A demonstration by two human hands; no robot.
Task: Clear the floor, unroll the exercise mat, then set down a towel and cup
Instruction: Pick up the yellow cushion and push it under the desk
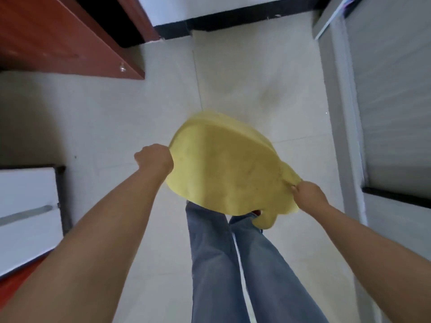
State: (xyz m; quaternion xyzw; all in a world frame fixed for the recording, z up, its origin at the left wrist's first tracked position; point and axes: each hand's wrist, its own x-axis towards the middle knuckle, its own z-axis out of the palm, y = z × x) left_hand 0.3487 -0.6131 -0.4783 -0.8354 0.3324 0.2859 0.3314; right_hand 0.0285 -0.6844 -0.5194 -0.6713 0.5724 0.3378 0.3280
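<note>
We hold the yellow towel (pixel 224 169) spread in the air at the centre of the view, above the pale tiled floor (pixel 245 73) and in front of our jeans-clad legs (pixel 233 264), which it partly hides. It billows into a rounded dome, its far edge curling toward twelve o'clock. Our left hand (pixel 154 159) is clenched on the towel's edge at nine o'clock of the cloth; our right hand (pixel 306 194) pinches a bunched corner at four o'clock, with a loose flap hanging below it. Outward, a reddish-brown wooden desk (pixel 58 36) fills the eleven o'clock corner, a white cabinet (pixel 25 217) sits at eight o'clock, and a grey cabinet (pixel 384 89) runs along the two o'clock side.
</note>
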